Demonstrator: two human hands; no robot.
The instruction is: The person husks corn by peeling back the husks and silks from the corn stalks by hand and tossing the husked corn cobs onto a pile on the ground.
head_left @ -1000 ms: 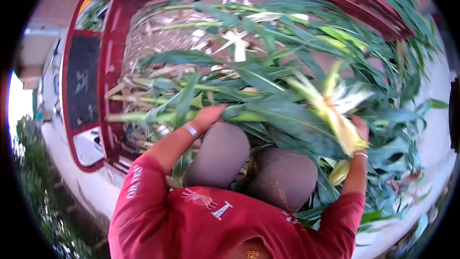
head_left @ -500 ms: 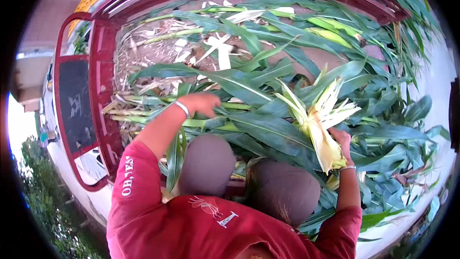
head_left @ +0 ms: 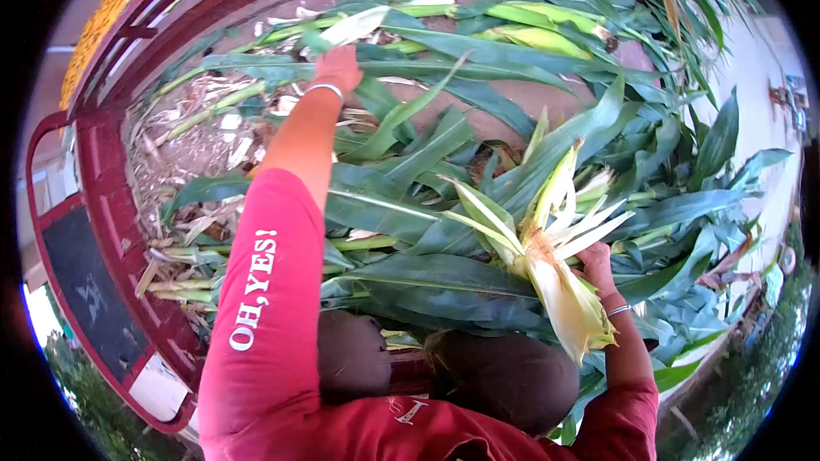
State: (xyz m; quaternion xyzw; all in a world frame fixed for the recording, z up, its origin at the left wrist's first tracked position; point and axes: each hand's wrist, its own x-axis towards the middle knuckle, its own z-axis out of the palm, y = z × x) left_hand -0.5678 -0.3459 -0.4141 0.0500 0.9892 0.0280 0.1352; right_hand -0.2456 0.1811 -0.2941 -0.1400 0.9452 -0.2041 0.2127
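Observation:
My right hand point(head_left: 597, 266) is closed on an opened corn husk point(head_left: 559, 290). Its pale leaves splay out at the upper end; whether a cob remains inside is hidden. My left hand point(head_left: 339, 68) is stretched toward the far side of the cart bed, back of the hand up, by a whitish piece of husk point(head_left: 354, 26). Its fingers are blurred and partly hidden, so its grip does not show. Long green corn leaves point(head_left: 444, 277) lie under both arms. Green-husked ears of corn point(head_left: 534, 40) rest at the far right.
A dark red metal rail point(head_left: 231, 0) borders the far side of the cart, and a red frame point(head_left: 111, 179) stands at the left. Dry scraps point(head_left: 209, 115) litter the bed. Yellow corn point(head_left: 107, 26) shows beyond the rail. My knees point(head_left: 504, 371) are at the near edge.
My left hand has moved up and away from the near stalks to the far husk piece. My right hand keeps the opened husk. The camera view has shifted.

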